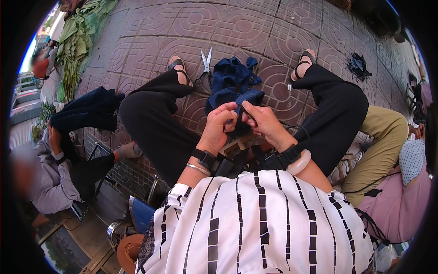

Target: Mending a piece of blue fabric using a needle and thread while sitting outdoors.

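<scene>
Between my knees, a crumpled navy blue garment lies on the paving, its near edge raised up to my fingers. My left hand pinches the edge of this cloth between thumb and fingers. Close beside it, my right hand is closed with the thumb pressed on a slim dark thing at the cloth's edge; its kind is too small to tell. A pair of scissors with silver blades and dark handles lies spread on the paving, left of the garment.
To the left a person sits with a dark blue cloth. Another person sits close on my right. A blue chair stands behind me at left. Leafy greens lie far left; a black scrap lies far right.
</scene>
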A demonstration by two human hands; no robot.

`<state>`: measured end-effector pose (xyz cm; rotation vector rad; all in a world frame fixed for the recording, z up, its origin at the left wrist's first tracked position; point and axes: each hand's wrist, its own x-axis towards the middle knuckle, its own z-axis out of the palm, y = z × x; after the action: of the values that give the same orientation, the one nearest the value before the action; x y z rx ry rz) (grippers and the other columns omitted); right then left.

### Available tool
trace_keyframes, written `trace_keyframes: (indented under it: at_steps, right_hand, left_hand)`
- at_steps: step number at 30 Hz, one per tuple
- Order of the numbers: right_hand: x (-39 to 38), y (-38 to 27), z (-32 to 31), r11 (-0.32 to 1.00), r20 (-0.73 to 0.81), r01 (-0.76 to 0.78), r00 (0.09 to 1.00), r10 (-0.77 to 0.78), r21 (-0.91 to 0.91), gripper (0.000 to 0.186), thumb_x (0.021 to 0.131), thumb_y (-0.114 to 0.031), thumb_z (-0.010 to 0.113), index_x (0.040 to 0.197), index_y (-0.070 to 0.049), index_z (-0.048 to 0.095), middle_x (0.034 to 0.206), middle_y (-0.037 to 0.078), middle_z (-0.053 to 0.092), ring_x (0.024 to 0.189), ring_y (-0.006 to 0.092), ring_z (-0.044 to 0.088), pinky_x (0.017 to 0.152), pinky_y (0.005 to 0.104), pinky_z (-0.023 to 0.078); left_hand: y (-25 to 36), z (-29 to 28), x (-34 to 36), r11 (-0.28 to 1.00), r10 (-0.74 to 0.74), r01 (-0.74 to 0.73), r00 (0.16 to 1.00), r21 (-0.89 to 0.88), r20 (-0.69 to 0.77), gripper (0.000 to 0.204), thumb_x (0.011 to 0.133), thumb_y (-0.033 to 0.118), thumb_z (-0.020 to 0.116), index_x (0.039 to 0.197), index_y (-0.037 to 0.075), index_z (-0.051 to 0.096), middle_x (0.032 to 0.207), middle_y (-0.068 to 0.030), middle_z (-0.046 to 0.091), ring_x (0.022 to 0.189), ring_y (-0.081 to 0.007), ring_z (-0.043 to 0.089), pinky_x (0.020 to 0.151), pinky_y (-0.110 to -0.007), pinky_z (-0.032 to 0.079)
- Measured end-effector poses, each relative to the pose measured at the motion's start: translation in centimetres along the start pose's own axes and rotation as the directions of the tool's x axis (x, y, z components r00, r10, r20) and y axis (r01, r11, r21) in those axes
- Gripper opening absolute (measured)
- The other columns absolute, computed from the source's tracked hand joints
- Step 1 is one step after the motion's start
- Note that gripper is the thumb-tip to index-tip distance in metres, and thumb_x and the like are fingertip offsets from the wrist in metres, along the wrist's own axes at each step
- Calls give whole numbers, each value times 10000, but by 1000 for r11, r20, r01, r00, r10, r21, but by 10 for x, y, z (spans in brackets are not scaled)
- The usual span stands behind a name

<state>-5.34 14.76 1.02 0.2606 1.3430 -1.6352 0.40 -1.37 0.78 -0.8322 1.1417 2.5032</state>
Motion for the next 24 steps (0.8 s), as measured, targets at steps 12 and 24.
trace_keyframes:
  at_steps: [12,24]
  right_hand:
    - [-1,0,1,1000,-2,9,1000,-9,-9,403,928,-444,529,768,-80,591,571,-74,419,418,18,302,386,183,221]
    - [3,0,0,999,-33,21,999,-23,-38,403,924,-439,539,749,-79,581,549,-78,405,401,17,298,378,184,222]
  left_hand:
    - [-3,-3,1,1000,-10,9,1000,26,16,250,784,41,561,1032,15,587,669,18,505,498,-39,341,462,-189,253]
    - [1,-2,2,999,-12,12,1000,39,8,300,787,48,549,1077,1,607,679,24,502,507,-34,338,460,-182,253]
